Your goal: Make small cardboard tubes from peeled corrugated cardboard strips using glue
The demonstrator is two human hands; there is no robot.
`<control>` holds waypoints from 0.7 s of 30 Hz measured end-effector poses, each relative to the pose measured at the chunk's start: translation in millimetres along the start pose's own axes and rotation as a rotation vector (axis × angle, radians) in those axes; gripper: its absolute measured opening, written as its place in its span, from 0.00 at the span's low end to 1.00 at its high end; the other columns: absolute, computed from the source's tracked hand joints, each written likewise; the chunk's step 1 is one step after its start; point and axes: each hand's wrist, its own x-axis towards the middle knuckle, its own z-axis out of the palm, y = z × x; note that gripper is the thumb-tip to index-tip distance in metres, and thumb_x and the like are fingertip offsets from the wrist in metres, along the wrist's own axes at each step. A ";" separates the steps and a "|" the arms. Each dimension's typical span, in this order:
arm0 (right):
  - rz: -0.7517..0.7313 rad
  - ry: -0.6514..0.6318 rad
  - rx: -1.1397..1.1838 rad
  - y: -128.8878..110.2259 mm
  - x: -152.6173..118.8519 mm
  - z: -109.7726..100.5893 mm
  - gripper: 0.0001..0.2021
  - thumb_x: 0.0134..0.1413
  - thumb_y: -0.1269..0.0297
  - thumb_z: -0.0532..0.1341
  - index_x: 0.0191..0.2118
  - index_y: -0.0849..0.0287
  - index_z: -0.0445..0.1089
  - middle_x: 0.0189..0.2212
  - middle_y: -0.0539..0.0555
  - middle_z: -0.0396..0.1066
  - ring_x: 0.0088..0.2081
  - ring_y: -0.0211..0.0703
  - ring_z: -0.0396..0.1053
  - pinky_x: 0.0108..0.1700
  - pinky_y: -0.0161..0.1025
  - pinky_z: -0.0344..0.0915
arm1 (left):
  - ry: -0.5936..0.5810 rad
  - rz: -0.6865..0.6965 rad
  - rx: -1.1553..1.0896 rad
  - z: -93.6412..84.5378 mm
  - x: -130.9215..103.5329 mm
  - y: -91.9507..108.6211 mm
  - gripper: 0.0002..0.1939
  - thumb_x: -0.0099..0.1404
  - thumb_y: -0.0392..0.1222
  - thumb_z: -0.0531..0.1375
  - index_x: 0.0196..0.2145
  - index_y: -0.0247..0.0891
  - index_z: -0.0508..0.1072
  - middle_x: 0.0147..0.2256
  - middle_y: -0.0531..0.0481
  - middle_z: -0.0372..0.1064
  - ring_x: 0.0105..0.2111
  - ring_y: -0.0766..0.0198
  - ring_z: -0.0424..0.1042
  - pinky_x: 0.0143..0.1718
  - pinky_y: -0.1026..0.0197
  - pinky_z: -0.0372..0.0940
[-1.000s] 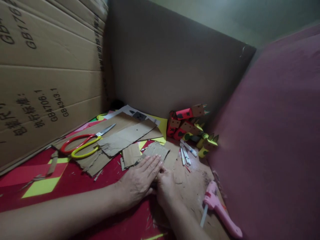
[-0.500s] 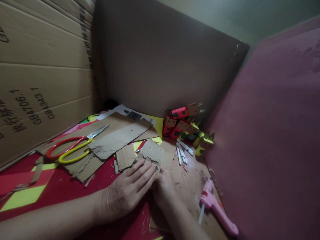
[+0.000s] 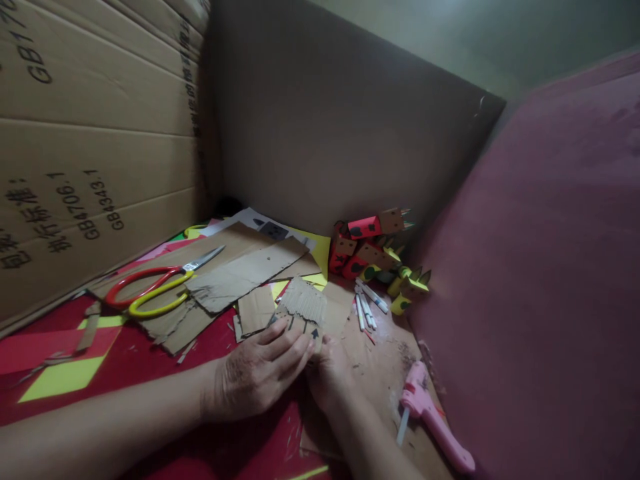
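A small cardboard piece (image 3: 303, 303) shows bared, ribbed corrugation in its upper part and dark printed arrows below. My left hand (image 3: 260, 373) is closed on its lower left part, the fingers bent over the printed side. At its lower right edge my right hand (image 3: 331, 373) pinches the card, with the fingertips partly hidden. Just left of the held piece lies a plain cardboard square (image 3: 256, 310). Behind it rests a longer torn cardboard strip (image 3: 247, 275). Scissors (image 3: 165, 287) with one red and one yellow handle lie on cardboard at the left.
White markers (image 3: 367, 307) lie right of the hands. A pink glue gun (image 3: 430, 413) is at the right edge of the table (image 3: 180, 400). Red and yellow paper figures (image 3: 373, 247) stand at the back. A large carton (image 3: 100, 147) and a pink panel (image 3: 540, 267) flank the table.
The view has shifted slightly. My left hand's fingers have drawn down a little on the cardboard, and more of the printed arrows shows.
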 end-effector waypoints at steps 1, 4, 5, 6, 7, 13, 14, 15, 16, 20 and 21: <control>0.001 -0.020 -0.002 -1.0 -0.9 1.8 0.10 0.27 0.74 0.62 0.25 0.59 0.72 0.21 0.50 0.72 0.26 0.42 0.69 0.31 0.37 0.67 | -0.001 -0.004 0.000 -0.2 0.3 0.2 0.18 0.63 0.27 0.45 0.46 0.24 0.69 0.43 0.38 0.70 0.46 0.53 0.66 0.51 0.47 0.59; -0.002 -0.040 0.011 -1.8 -2.4 3.4 0.06 0.30 0.70 0.63 0.23 0.59 0.71 0.20 0.50 0.71 0.26 0.42 0.69 0.32 0.39 0.67 | 0.014 -0.014 -0.034 -0.9 1.6 0.1 0.18 0.63 0.27 0.45 0.46 0.24 0.69 0.42 0.39 0.71 0.46 0.54 0.67 0.51 0.49 0.60; -0.005 -0.032 0.020 -1.1 -2.3 2.6 0.04 0.31 0.68 0.63 0.22 0.59 0.70 0.19 0.50 0.70 0.25 0.41 0.68 0.32 0.38 0.67 | 0.018 -0.015 -0.054 -1.2 2.0 -0.1 0.18 0.63 0.27 0.45 0.46 0.24 0.69 0.42 0.39 0.71 0.46 0.54 0.66 0.51 0.50 0.60; -0.007 -0.022 0.031 -0.2 -2.1 1.5 0.03 0.33 0.67 0.63 0.20 0.58 0.69 0.18 0.49 0.69 0.24 0.40 0.67 0.31 0.38 0.67 | 0.020 -0.016 -0.077 -1.4 2.4 -0.3 0.18 0.63 0.27 0.45 0.47 0.24 0.69 0.42 0.39 0.71 0.46 0.54 0.66 0.51 0.51 0.61; -0.010 -0.014 0.042 0.9 -1.8 0.2 0.03 0.33 0.66 0.63 0.19 0.58 0.67 0.17 0.48 0.68 0.22 0.39 0.66 0.30 0.37 0.67 | 0.023 -0.020 -0.099 -1.6 2.8 -0.5 0.18 0.63 0.26 0.45 0.47 0.24 0.69 0.42 0.39 0.71 0.46 0.55 0.66 0.51 0.51 0.61; -0.028 0.000 0.081 2.7 -1.1 -2.7 0.04 0.31 0.72 0.63 0.18 0.58 0.67 0.17 0.47 0.67 0.21 0.36 0.64 0.29 0.34 0.66 | -0.012 -0.039 -0.127 -1.3 3.1 0.1 0.19 0.63 0.26 0.46 0.48 0.27 0.68 0.42 0.40 0.71 0.48 0.57 0.65 0.52 0.53 0.59; -0.030 -0.005 0.082 1.9 -1.2 -2.2 0.03 0.32 0.72 0.63 0.18 0.58 0.68 0.18 0.48 0.68 0.22 0.36 0.65 0.29 0.34 0.66 | -0.008 -0.035 -0.116 -1.3 3.3 -0.2 0.18 0.64 0.27 0.45 0.48 0.27 0.68 0.43 0.40 0.71 0.48 0.57 0.65 0.52 0.53 0.58; -0.033 -0.010 0.083 1.0 -1.3 -1.6 0.03 0.32 0.72 0.63 0.20 0.59 0.69 0.19 0.48 0.70 0.23 0.37 0.66 0.30 0.35 0.67 | -0.011 -0.040 -0.101 -1.6 3.8 -0.8 0.19 0.64 0.27 0.44 0.48 0.27 0.68 0.44 0.41 0.71 0.49 0.57 0.64 0.53 0.53 0.56; -0.034 -0.015 0.084 0.1 -1.2 -0.8 0.03 0.32 0.72 0.63 0.21 0.59 0.71 0.20 0.48 0.71 0.23 0.37 0.66 0.30 0.34 0.67 | -0.017 -0.057 -0.078 -2.2 4.5 -1.8 0.19 0.65 0.27 0.44 0.48 0.28 0.68 0.45 0.42 0.70 0.49 0.57 0.64 0.54 0.53 0.55; -0.038 -0.024 0.083 -1.9 0.3 3.0 0.09 0.33 0.72 0.64 0.28 0.60 0.75 0.25 0.50 0.74 0.27 0.39 0.69 0.32 0.36 0.68 | -0.037 -0.225 0.082 -7.0 7.7 -8.9 0.16 0.66 0.32 0.48 0.49 0.31 0.67 0.44 0.40 0.70 0.46 0.56 0.65 0.50 0.52 0.58; -0.045 -0.026 0.080 -2.0 0.8 3.9 0.10 0.34 0.72 0.64 0.30 0.60 0.75 0.26 0.51 0.75 0.28 0.40 0.70 0.33 0.38 0.69 | -0.035 -0.248 0.116 -8.2 8.2 -10.7 0.14 0.66 0.34 0.51 0.47 0.29 0.68 0.43 0.39 0.70 0.44 0.55 0.66 0.48 0.52 0.59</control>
